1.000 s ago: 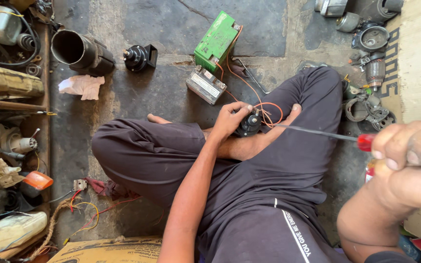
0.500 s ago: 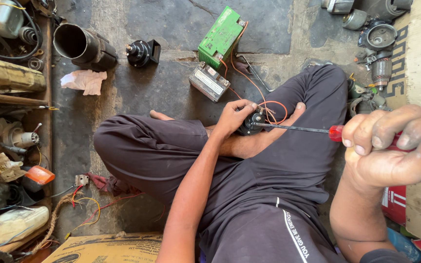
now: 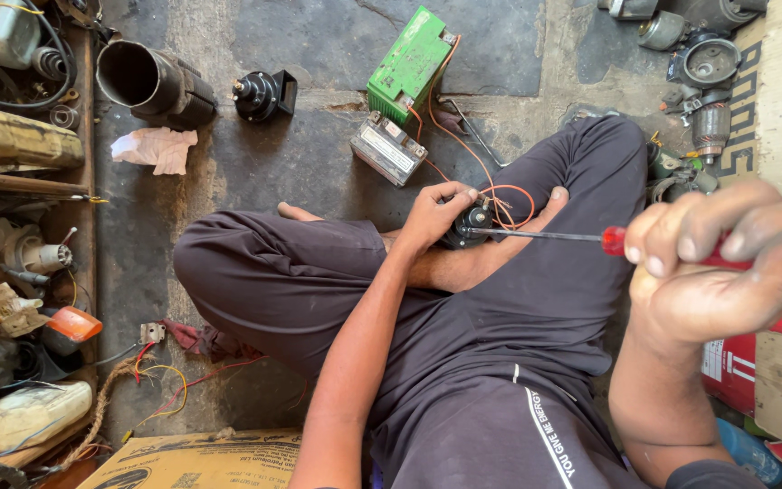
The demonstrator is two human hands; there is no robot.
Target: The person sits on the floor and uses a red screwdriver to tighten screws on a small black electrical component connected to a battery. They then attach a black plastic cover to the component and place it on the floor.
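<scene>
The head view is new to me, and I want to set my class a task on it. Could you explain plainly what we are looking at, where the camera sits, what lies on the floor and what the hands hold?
There is no machine here. A person sits cross-legged on a stone floor, and the camera is worn on their head, looking down at their lap.

The left hand steadies a small black part with orange wires on the lap. The right hand, close to the lens and so looking large, has its grip closed on a red-handled screwdriver, whose tip touches that part.

On the floor ahead lie a green battery, a smaller grey battery, a black horn, a dark metal pipe and a crumpled cloth. Motor parts are piled at the upper right, and cluttered shelves run along the left.
</scene>
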